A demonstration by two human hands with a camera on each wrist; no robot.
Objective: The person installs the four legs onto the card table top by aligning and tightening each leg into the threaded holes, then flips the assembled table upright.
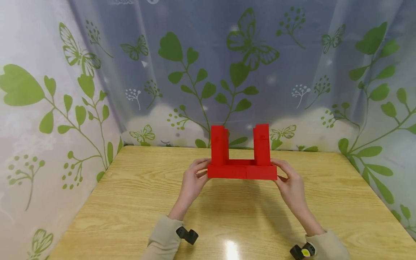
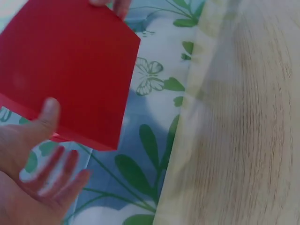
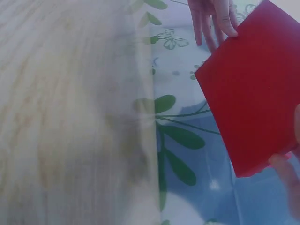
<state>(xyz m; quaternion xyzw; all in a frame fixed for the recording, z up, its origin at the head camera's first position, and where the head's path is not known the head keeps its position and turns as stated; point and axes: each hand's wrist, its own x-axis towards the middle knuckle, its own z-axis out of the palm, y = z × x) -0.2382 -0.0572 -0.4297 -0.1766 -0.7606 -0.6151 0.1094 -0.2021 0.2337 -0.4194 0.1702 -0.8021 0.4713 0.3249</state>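
A red box-like piece (image 1: 242,172), seemingly cardboard, is held up above the table in the head view. It has a low, wide base and two upright parts, one rising near each end. My left hand (image 1: 191,183) holds the base's left end, and my right hand (image 1: 293,186) holds its right end. A broad, plain red face (image 2: 70,70) fills much of the left wrist view, with the left thumb lying against it. From the right wrist, the same smooth face (image 3: 258,89) appears with fingers of both hands at its edges. Some fingertips are hidden behind the piece.
Below lies a light wooden table (image 1: 130,202), with a shadow under the red piece. A blue and white curtain (image 1: 201,21) with green leaves and butterflies hangs behind the table and along its sides. Black straps with small devices (image 1: 187,235) sit at both wrists.
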